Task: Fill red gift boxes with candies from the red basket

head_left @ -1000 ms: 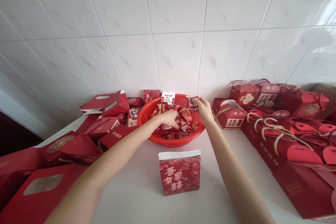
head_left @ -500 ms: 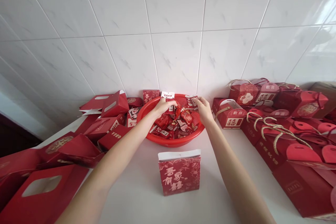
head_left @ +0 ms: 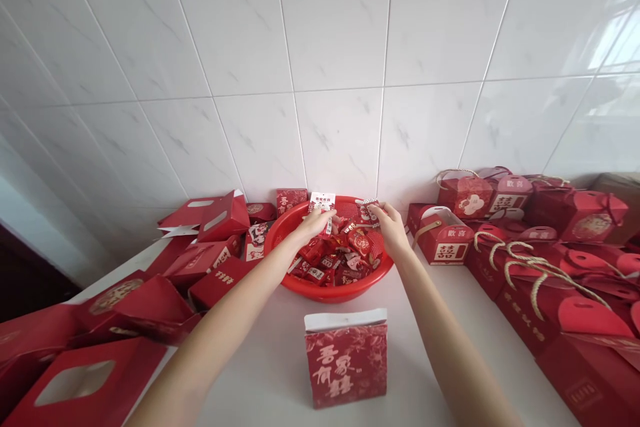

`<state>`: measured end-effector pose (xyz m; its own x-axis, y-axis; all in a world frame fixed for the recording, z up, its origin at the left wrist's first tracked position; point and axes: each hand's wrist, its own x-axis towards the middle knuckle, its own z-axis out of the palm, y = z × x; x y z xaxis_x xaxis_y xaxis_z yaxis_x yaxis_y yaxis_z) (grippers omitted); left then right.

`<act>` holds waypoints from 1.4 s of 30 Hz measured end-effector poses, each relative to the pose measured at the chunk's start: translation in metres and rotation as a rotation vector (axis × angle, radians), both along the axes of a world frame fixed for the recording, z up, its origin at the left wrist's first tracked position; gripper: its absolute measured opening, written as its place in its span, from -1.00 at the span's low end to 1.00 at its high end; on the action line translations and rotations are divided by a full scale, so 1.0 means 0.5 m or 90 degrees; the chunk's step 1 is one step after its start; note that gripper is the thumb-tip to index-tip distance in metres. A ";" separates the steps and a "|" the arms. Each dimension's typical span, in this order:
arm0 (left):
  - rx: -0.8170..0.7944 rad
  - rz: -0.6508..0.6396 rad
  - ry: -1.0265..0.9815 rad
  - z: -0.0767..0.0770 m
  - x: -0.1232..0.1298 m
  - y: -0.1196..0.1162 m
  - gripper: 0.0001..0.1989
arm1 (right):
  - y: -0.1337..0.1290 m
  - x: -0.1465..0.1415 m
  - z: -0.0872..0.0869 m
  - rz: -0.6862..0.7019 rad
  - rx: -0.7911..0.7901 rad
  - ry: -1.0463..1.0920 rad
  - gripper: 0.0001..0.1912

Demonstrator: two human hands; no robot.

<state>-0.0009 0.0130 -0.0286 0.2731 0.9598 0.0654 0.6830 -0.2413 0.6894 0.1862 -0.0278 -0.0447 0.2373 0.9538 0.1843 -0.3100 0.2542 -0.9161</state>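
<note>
A red plastic basket point(head_left: 327, 293) stands on the white table, filled with wrapped sweets point(head_left: 327, 260) in red, white and dark wrappers. My left hand point(head_left: 316, 224) reaches over its back left part with fingers closed; what they hold is hidden. Just behind those fingers is a white-topped packet point(head_left: 321, 199). At the basket's back right, my right hand point(head_left: 391, 225) pinches a small red packet point(head_left: 368, 211) with a white dotted edge. Between my forearms stands an upright red paper box point(head_left: 347, 367) with pale characters and an open top.
Red boxes with window cut-outs point(head_left: 75, 380) crowd the left side. On the right are rows of red gift boxes point(head_left: 520, 293) with rope handles. Another red box point(head_left: 291, 198) leans by the tiled wall point(head_left: 340, 140) behind the basket.
The view has tilted up, so everything sits lower in the picture. Both hands stay over the basket's back part, my left fingers shifting slightly over the sweets.
</note>
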 end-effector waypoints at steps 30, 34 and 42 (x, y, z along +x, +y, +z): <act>0.006 -0.331 0.548 -0.017 0.067 -0.089 -0.49 | 0.000 0.000 -0.002 0.007 -0.007 -0.012 -0.67; -0.003 -0.389 0.493 -0.028 0.067 -0.079 -0.61 | -0.002 0.000 0.001 0.009 -0.012 -0.008 -0.67; -0.005 -0.426 0.475 -0.046 0.062 -0.059 -0.56 | -0.002 -0.004 -0.004 0.016 0.004 0.008 -0.64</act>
